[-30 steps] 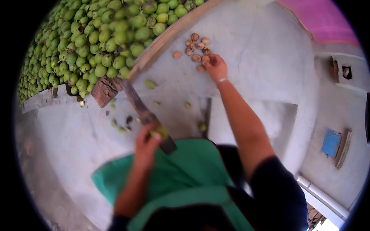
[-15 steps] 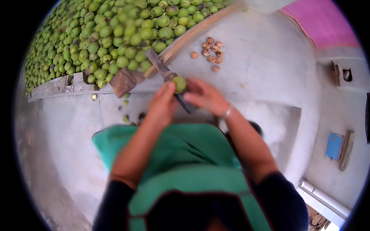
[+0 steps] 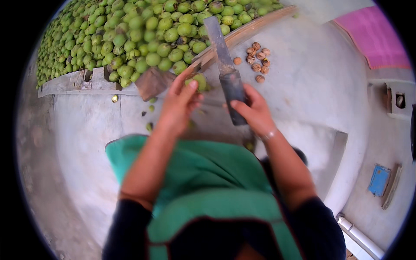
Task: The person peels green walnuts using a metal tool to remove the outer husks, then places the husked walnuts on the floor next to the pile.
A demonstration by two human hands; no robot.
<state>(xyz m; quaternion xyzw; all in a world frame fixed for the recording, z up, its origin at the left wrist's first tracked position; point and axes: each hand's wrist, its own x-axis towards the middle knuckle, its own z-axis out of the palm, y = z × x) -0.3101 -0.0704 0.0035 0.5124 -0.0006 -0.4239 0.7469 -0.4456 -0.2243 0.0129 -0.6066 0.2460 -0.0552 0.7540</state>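
Observation:
In the head view my left hand (image 3: 177, 104) pinches a green-husked walnut (image 3: 199, 81) between thumb and fingers. To its right, my right hand (image 3: 256, 113) is wrapped round the dark handle of a broad knife (image 3: 221, 48). The metal blade points up and away, crossing in front of the wooden board edge. A gap separates knife and walnut. Beyond both hands lies a large heap of green walnuts (image 3: 104, 43). Several brown shelled-out walnuts (image 3: 260, 56) lie on the grey floor to the right of the blade.
A wooden board (image 3: 255, 28) edges the heap, with a brown block (image 3: 151, 84) near its corner. Bits of green husk (image 3: 150, 126) lie on the floor below. A green apron (image 3: 195, 160) covers my lap. Pink cloth (image 3: 372, 37) and a blue piece (image 3: 379, 180) are at right.
The knife has come away from the walnut and moved right, its blade now raised and in fuller view. My hands have drawn apart. The whole view has shifted slightly.

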